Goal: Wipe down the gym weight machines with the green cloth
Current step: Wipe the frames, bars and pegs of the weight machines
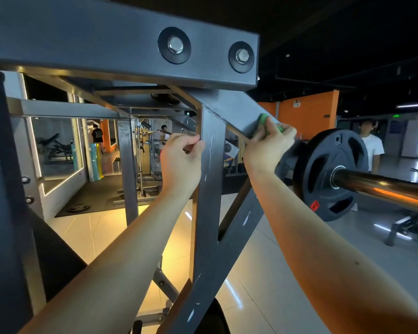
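My right hand holds the green cloth bunched in its curled fingers and presses it on the slanted grey beam of the weight machine. My left hand curls its fingers round the edge of the upright post. A black weight plate sits on a shiny bar near the cloth.

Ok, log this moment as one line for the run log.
step: frame wipe | right hand: holds green cloth against diagonal brace | left hand: grips upright post | nearby: weight plate on barbell
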Demonstrator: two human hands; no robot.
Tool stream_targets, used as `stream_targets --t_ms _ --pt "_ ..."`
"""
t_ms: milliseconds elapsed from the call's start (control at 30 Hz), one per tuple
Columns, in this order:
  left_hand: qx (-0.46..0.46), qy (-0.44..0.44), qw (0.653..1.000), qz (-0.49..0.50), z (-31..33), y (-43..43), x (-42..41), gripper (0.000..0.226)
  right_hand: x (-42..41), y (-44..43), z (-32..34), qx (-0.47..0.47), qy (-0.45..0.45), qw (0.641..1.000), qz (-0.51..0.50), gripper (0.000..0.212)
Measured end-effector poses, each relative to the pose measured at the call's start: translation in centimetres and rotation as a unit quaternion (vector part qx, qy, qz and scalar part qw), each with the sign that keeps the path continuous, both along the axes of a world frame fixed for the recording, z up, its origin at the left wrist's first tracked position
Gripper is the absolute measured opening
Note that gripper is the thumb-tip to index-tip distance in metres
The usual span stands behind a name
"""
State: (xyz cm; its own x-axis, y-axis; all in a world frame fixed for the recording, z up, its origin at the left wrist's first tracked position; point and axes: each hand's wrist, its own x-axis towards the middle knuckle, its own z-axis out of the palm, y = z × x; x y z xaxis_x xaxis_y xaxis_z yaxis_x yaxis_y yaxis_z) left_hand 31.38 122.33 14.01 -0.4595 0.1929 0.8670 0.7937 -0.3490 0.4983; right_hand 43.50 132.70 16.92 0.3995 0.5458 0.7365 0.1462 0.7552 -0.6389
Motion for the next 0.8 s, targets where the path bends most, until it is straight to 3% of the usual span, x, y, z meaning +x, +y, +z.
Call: stream_targets --t_ms 200,433,700,800 --pt "-0.02 -0.029 0.999 0.009 0.0 -0.6 0.4 0.012 -0.3 -0.3 1.4 0.223 -0.153 0.96 0.073 0.023" --pt "-0.076 -0.088 0.992 0.053 -1.8 -1.1 2.0 0.007 -1.5 -0.5 2.8 0.285 -0.226 0.927 0.092 0.024" --pt "-0.106 -0.17 0.977 0.078 -6.0 -1.7 3.9 0.009 -0.5 -0.9 -4.8 0.352 -0.352 0.857 0.133 0.018" --pt "-0.104 -0.202 0.971 0.07 -7.2 -1.9 4.5 0.022 0.4 -0.4 -5.8 0.369 -0.392 0.825 0.17 0.011"
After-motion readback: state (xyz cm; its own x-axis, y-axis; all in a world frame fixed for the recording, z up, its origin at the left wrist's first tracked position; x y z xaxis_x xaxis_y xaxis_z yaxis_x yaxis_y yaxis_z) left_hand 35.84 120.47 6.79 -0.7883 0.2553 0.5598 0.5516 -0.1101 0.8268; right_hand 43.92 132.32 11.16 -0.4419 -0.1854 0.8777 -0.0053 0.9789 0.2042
